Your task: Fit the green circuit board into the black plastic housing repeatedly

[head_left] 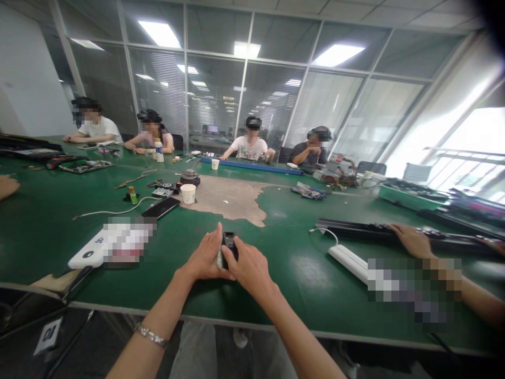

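Observation:
Between my two hands, low over the near edge of the green table (292,252), is a small black box-shaped device (229,240) with a pale side; its exact kind cannot be made out. My left hand (205,257) presses against the left side of it, forefinger pointing up and thumb underneath. My right hand (251,265) is curled around its right side, with the fingers on its face. Much of the device is hidden behind my fingers.
A paper cup (188,193), a black phone (161,208) and a white case (89,255) lie to the left. At right, a co-worker's hand (412,239) touches a long black bar (355,230) behind a white power bank-like block (349,262). Several people sit across the table.

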Action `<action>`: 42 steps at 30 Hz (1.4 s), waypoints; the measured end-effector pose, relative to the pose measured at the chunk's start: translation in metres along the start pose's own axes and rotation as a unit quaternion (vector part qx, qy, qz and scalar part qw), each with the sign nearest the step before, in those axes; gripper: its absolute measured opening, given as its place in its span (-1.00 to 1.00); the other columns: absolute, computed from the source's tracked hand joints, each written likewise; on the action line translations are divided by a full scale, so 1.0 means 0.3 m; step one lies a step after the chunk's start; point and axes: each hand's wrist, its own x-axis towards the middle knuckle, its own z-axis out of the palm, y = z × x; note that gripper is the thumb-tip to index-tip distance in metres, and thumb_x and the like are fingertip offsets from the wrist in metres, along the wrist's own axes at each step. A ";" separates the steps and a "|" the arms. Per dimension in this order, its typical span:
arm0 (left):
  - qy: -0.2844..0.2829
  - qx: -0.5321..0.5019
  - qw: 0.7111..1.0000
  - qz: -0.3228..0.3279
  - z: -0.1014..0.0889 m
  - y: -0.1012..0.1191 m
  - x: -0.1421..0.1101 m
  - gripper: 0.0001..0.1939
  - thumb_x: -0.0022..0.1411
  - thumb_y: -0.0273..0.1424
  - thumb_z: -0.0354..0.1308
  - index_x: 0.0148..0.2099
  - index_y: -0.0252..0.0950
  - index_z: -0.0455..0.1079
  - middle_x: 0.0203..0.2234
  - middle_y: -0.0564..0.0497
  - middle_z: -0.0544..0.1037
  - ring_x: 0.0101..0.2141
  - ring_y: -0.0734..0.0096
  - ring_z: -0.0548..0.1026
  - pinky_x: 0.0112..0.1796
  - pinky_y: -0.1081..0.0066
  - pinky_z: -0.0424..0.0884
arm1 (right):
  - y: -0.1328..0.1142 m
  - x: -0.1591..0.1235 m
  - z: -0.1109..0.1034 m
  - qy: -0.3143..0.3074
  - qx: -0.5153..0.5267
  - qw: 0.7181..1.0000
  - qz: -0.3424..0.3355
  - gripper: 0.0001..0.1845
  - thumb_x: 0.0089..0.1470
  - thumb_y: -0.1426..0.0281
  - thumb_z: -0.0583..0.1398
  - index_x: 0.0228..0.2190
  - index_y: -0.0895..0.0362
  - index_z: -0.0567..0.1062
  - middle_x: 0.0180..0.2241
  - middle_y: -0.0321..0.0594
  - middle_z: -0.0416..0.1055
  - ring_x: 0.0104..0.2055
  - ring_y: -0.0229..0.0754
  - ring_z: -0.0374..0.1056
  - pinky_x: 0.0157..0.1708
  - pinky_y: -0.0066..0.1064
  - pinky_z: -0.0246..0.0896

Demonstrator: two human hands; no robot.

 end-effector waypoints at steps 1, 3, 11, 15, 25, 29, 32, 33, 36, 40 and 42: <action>0.000 0.001 1.000 0.001 -0.001 0.000 0.001 0.52 -0.20 0.07 0.41 0.39 -0.26 -0.68 0.34 -0.36 -0.07 0.30 -0.22 0.01 0.23 -0.18 -0.03 | 0.005 0.005 -0.004 0.008 0.005 1.000 0.003 -0.45 0.24 0.02 -0.03 0.07 0.10 0.33 -0.18 -0.07 0.51 -0.13 0.01 0.44 -0.21 -0.30 0.20; 0.000 0.000 1.000 0.003 -0.003 0.001 0.003 0.52 -0.20 0.07 0.41 0.39 -0.26 -0.68 0.33 -0.36 -0.04 0.29 -0.22 0.03 0.23 -0.17 0.00 | 0.013 0.012 -0.005 0.018 0.012 1.000 0.004 -0.39 0.20 0.01 0.03 0.14 0.11 0.28 -0.14 -0.06 0.51 -0.09 0.01 0.43 -0.19 -0.30 0.20; -0.009 -0.026 0.999 -0.022 -0.007 0.000 0.008 0.51 -0.20 0.06 0.42 0.39 -0.23 -0.68 0.29 -0.31 0.09 0.24 -0.18 0.13 0.20 -0.13 0.06 | -0.003 0.012 0.002 0.037 0.037 0.999 0.015 -0.51 0.19 0.18 0.07 0.11 0.05 0.32 -0.19 -0.13 0.54 -0.17 -0.05 0.48 -0.22 -0.36 0.20; -0.018 -0.014 0.999 -0.037 -0.006 0.000 0.005 0.51 -0.20 0.12 0.40 0.39 -0.23 -0.68 0.32 -0.31 0.02 0.27 -0.20 0.08 0.20 -0.15 0.02 | 0.021 0.024 -0.050 0.085 0.045 0.995 0.034 -0.49 0.20 0.17 0.05 0.16 0.03 0.28 -0.14 -0.15 0.54 -0.12 -0.06 0.47 -0.19 -0.37 0.20; -0.024 -0.024 0.998 -0.046 -0.019 0.024 0.012 0.40 -0.09 0.03 0.39 0.41 -0.25 -0.58 0.22 -0.27 0.21 0.17 -0.08 0.21 0.15 -0.05 0.14 | 0.198 -0.044 -0.015 0.049 -0.022 0.992 0.114 -0.46 0.19 0.18 0.05 0.16 0.09 0.29 -0.16 -0.09 0.53 -0.15 0.00 0.47 -0.21 -0.30 0.23; -0.025 -0.024 0.998 -0.045 -0.014 0.019 0.010 0.37 -0.06 0.01 0.38 0.42 -0.25 -0.57 0.23 -0.27 0.21 0.19 -0.09 0.18 0.16 -0.06 0.11 | 0.213 -0.069 0.014 0.034 -0.026 0.992 0.118 -0.42 0.21 0.16 0.03 0.20 0.12 0.24 -0.15 -0.05 0.52 -0.12 0.00 0.45 -0.19 -0.29 0.24; -0.028 -0.024 0.998 -0.047 -0.019 0.025 0.011 0.37 -0.06 0.00 0.37 0.42 -0.25 -0.58 0.23 -0.27 0.21 0.19 -0.09 0.18 0.16 -0.06 0.12 | 0.218 -0.068 0.011 0.035 -0.013 0.992 0.121 -0.41 0.21 0.16 0.03 0.20 0.12 0.25 -0.14 -0.05 0.52 -0.12 0.01 0.46 -0.17 -0.27 0.25; -0.029 -0.023 0.998 -0.048 -0.021 0.027 0.011 0.37 -0.06 0.00 0.37 0.41 -0.25 -0.58 0.23 -0.27 0.22 0.19 -0.10 0.18 0.16 -0.06 0.12 | 0.218 -0.065 0.006 0.036 -0.006 0.992 0.125 -0.41 0.20 0.15 0.04 0.19 0.12 0.27 -0.14 -0.05 0.53 -0.12 0.01 0.46 -0.15 -0.27 0.25; -0.029 -0.022 0.998 -0.047 -0.026 0.032 0.009 0.36 -0.05 -0.01 0.37 0.41 -0.24 -0.59 0.23 -0.26 0.21 0.20 -0.09 0.18 0.17 -0.06 0.13 | 0.202 -0.050 -0.023 0.058 0.032 0.990 0.125 -0.42 0.21 0.14 0.04 0.19 0.12 0.29 -0.09 -0.05 0.52 -0.07 0.00 0.46 -0.09 -0.28 0.24; -0.023 -0.010 0.999 -0.034 -0.021 0.021 0.005 0.33 -0.04 0.01 0.36 0.42 -0.20 -0.54 0.34 -0.28 -0.01 0.26 -0.13 0.09 0.20 -0.11 0.06 | 0.136 -0.021 -0.061 0.077 0.100 0.988 0.084 -0.43 0.21 0.13 0.05 0.19 0.10 0.29 -0.04 -0.09 0.51 -0.02 -0.04 0.44 -0.04 -0.33 0.22; -0.018 -0.002 0.999 -0.026 -0.016 0.012 0.004 0.35 -0.04 0.02 0.36 0.41 -0.20 -0.58 0.37 -0.30 -0.13 0.30 -0.16 0.02 0.22 -0.14 0.01 | 0.095 -0.006 -0.070 0.067 0.107 0.990 0.070 -0.45 0.20 0.14 0.08 0.15 0.08 0.33 -0.06 -0.10 0.52 -0.03 -0.03 0.44 -0.05 -0.34 0.22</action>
